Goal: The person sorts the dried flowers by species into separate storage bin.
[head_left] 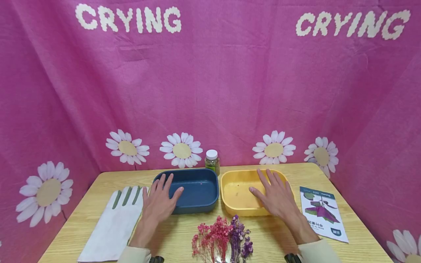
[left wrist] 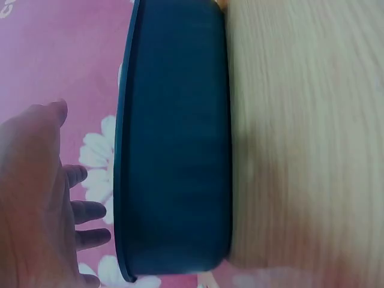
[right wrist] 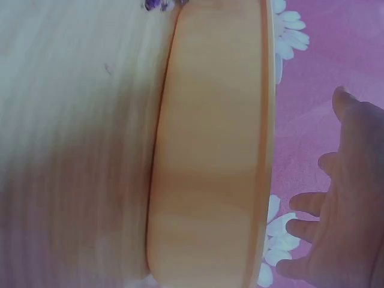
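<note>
My left hand (head_left: pixel 160 201) is spread over the left end of a dark blue basin (head_left: pixel 197 188), its fingers extended and holding nothing. Over the right part of a yellow basin (head_left: pixel 241 188), my right hand (head_left: pixel 276 197) is likewise spread with nothing in it. The left wrist view shows the blue basin's outer wall (left wrist: pixel 174 144), with the left fingers (left wrist: pixel 90 211) above its rim. In the right wrist view, the yellow basin's wall (right wrist: pixel 210 144) stands on the wood, and the right fingers (right wrist: pixel 307 204) are above the rim.
A white glove with green stripes (head_left: pixel 110 228) lies on the table (head_left: pixel 177 233) at left. Pink dried flowers (head_left: pixel 215 233) and purple ones (head_left: pixel 238 235) lie in front. A white-capped jar (head_left: pixel 212 160) stands behind the basins. At right lies a printed packet (head_left: pixel 323 215).
</note>
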Available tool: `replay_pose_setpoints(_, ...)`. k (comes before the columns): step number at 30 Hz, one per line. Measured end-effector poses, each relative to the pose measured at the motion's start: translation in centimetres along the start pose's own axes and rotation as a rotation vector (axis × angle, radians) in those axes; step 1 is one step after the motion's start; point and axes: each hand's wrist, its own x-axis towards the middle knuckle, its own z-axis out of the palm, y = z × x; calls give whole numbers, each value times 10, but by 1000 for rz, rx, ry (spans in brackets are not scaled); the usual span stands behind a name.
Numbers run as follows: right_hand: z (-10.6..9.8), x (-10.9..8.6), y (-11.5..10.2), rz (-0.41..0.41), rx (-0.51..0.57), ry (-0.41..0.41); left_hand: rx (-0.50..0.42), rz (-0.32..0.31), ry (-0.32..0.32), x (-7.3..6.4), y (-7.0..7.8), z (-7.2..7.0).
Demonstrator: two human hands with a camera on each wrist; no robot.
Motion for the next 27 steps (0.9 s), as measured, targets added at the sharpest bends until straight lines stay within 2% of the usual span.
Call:
replay_pose_setpoints(11,-2,-26,-7,-24,51,43,-29,-67,2,-6,-20,-1)
replay_pose_setpoints(20,1,-45,-7,-68,83,69,-41,-123,-46,-8,-32,0)
replay_pose_setpoints(27,8,-64,-16,-110,107,103,-68,-146,-45,-10,-40,9)
